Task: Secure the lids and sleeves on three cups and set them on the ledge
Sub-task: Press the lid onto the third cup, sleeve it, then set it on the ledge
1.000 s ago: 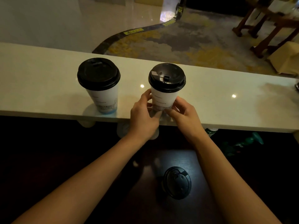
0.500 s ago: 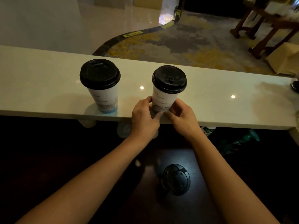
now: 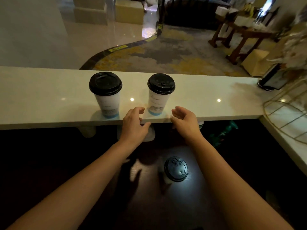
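Observation:
Two white paper cups with black lids stand upright on the pale stone ledge (image 3: 41, 103): the left cup (image 3: 107, 95) and the right cup (image 3: 159, 95). A third cup (image 3: 176, 169) with a black lid stands below on the dark counter, lit by a spot of light. My left hand (image 3: 135, 126) hovers just left of the right cup's base, fingers spread and curled, holding nothing. My right hand (image 3: 185, 121) is off to that cup's right, also open, a gap between it and the cup. Both hands are at the ledge's near edge.
A gold wire basket (image 3: 285, 117) sits on the white counter at the right. A dark stand (image 3: 270, 80) rests at the ledge's far right end. White cup shapes (image 3: 87, 131) show under the ledge. Beyond the ledge lie carpet and wooden furniture (image 3: 239, 35).
Both hands have let go of the right cup and pulled apart, toward me. The cup now stands on the ledge on its own. The camera view tilted up.

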Tool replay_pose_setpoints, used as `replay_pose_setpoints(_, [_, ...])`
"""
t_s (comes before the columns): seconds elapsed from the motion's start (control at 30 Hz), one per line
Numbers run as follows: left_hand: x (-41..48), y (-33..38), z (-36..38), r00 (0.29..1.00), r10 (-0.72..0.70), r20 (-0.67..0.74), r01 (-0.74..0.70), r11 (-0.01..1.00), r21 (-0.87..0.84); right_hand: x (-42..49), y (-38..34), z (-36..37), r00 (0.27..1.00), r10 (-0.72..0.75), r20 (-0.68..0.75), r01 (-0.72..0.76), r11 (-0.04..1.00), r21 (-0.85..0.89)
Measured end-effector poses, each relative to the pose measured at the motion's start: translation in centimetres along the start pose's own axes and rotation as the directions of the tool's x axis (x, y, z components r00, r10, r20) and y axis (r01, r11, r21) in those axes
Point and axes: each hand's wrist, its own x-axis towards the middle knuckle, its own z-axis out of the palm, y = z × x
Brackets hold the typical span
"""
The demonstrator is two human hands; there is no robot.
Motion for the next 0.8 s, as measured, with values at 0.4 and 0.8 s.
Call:
replay_pose_setpoints(0.4, [-9.1, 0.2, 1.4, 0.917, 0.183, 0.354, -0.198, 0.980, 0.007, -12.9, 2.7, -3.2, 0.996, -0.017, 0.091, 0.022, 0.998, -0.053])
replay_pose_setpoints(0.8, [-18.9, -1.5, 7.4, 0.896, -0.181, 0.405, 0.128, 0.980, 0.154, -16.8, 14.9, -7.2, 0.933, 0.182, 0.310, -0.100, 0.960, -0.262])
